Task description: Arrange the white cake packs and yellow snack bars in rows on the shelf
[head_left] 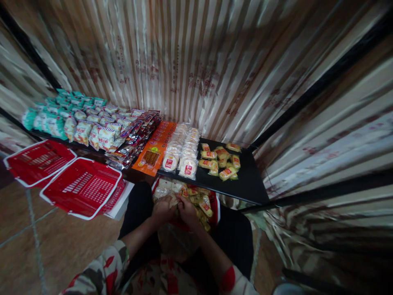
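Note:
Both hands are close together over a red basket (218, 211) between my knees, which is filled with small wrapped snacks. My left hand (164, 210) is closed at the basket's left side, beside clear-wrapped pale packs (162, 189). Nearly touching it, my right hand (188, 209) has its fingers drawn together, near yellow-wrapped snack packs (205, 205). Whatever lies between the fingers is too dim and covered to name. Just beyond, on a black shelf (245, 186), are two rows of clear-wrapped round crackers (188, 166) and a loose group of yellow-wrapped packs (227, 173).
Further left on the shelf are an orange snack bag (155, 149), dark red packets (135, 137), white striped bags (106, 137) and teal bags (55, 123). Two red baskets (82, 186) stand at the left. Black posts (307, 88) and a striped curtain (196, 69) border the shelf.

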Available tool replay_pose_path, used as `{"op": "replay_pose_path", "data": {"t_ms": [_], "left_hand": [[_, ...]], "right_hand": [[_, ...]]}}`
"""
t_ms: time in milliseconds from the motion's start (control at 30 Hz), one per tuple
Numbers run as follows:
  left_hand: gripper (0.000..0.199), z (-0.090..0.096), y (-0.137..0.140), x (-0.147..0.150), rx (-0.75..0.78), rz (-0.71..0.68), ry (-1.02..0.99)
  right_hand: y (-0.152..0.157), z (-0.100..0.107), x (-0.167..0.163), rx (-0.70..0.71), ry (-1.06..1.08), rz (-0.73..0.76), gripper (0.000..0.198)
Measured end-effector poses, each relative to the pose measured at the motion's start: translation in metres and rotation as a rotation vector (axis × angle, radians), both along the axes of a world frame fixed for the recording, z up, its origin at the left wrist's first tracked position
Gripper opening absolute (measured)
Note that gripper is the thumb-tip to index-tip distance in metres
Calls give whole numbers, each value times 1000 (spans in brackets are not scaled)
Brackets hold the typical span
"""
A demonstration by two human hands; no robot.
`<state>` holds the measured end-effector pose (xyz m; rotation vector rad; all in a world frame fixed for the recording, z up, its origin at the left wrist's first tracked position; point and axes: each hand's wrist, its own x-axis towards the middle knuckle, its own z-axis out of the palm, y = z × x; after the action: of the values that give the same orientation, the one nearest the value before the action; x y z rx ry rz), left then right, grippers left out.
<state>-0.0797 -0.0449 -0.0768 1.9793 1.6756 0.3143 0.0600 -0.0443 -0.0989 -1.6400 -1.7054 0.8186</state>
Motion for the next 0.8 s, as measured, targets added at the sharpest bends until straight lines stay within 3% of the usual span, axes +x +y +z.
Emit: {"op": "replay_pose_path", "data": {"t_ms": [200,333,433,567,800], "left_hand": [[29,22,15,-2,-118,-45,-187],[28,31,26,-2,-131,-18,-277],[26,34,33,-1,-164,12,-384],[25,34,39,0,-295,105,-716],[31,34,34,-7,-444,257,-1033]], "right_hand": [[3,18,13,55,10,88,29],[5,24,17,-53,162,86,25],[5,26,17,-136,357,26,31],[7,32,16,-179,679,-81,40],[11,34,13,-316,900,-312,44]]}}
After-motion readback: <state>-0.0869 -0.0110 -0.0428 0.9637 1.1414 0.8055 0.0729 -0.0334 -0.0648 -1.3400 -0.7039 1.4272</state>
